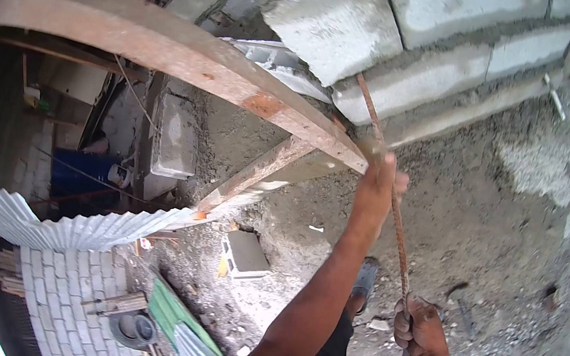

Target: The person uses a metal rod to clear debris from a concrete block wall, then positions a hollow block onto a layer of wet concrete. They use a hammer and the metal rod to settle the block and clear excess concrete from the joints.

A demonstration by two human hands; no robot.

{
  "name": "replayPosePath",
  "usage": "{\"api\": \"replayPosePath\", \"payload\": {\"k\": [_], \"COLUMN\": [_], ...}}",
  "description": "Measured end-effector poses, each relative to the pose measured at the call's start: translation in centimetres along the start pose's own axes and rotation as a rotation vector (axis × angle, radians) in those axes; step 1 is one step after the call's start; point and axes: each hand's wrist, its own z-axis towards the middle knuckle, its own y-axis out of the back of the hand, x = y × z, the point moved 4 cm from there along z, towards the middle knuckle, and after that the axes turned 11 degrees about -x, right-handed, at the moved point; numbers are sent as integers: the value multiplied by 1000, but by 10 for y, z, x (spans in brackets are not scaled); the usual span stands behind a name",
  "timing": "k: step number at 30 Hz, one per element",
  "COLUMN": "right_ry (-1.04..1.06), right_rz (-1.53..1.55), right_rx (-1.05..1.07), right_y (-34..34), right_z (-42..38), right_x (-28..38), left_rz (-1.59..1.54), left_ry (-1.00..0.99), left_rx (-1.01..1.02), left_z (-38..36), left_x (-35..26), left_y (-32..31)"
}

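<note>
A long rusty steel bar point(399, 247) slants from the concrete blocks down toward my body. My right hand point(419, 326) is wrapped round its lower part, near my knee. Farther up, my left hand point(379, 178) closes round the same bar, slightly blurred, beside the end of a wooden beam point(199, 64). The bar's upper end reaches the edge of a rough block point(336, 22), where its tip is hidden.
Laid blocks point(459, 64) with mortar joints run along the top. A brace point(256, 173) joins the beam from below. Corrugated metal sheet point(76, 227), a loose hollow block point(245, 255), a green board point(181, 314) and a dark bucket point(134, 329) lie lower left.
</note>
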Motion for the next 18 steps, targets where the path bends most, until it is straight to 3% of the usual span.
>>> {"api": "replayPosePath", "payload": {"k": [3,5,9,11,12,15,18], "right_ry": [116,154,179,359,502,654,450], "right_rz": [52,50,85,-94,-283,-460,-223], "right_rx": [-117,-82,-13,-53,-43,-171,-381], "right_y": [8,13,24,28,44,103,208], "right_z": [-7,-5,-8,-22,-20,-29,-5], "right_x": [10,13,16,31,38,60,43], "left_rz": [-168,-292,-551,-565,-563,-491,-435], "left_ry": [212,304,392,471,471,428,411], "left_rx": [167,176,163,176,134,91,77], "left_z": [-68,-102,-120,-123,-124,-124,-121], "left_x": [38,54,56,50,48,55,67], "left_y": [0,-11,-23,-26,-29,-29,-25]}}
